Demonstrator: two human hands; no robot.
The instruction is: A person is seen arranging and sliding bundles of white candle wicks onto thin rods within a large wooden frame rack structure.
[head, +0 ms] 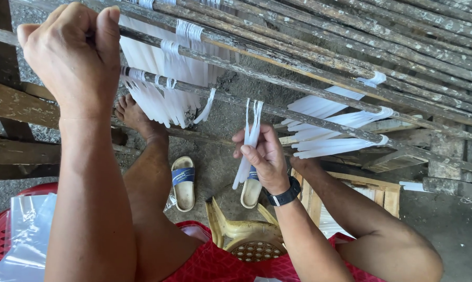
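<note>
Two hands at work over a rack of grey, weathered poles point(319, 112), rough and flaking, running slantwise across the view. Left hand point(74, 57), near the rack's upper left corner, is a closed fist wrapped round one pole; what lies under the palm is hidden. Right hand point(265, 156), below the rack's middle, pinches a small bundle of white strips point(250, 137) between thumb and fingers; the strips are flat, thin, limp, standing up to touch a pole and trailing down past the palm. More white strips point(165, 86) hang looped over the poles at left, others point(335, 128) lie fanned at right. Black wristwatch point(284, 196) on the right wrist. Below: a tan sandal point(183, 184) with a blue strap on gritty ground, its mate half hidden behind the right hand. Yellow plastic stool point(241, 235), partly cut off. Red basket point(1, 240) at lower left corner, contents unclear.
</note>
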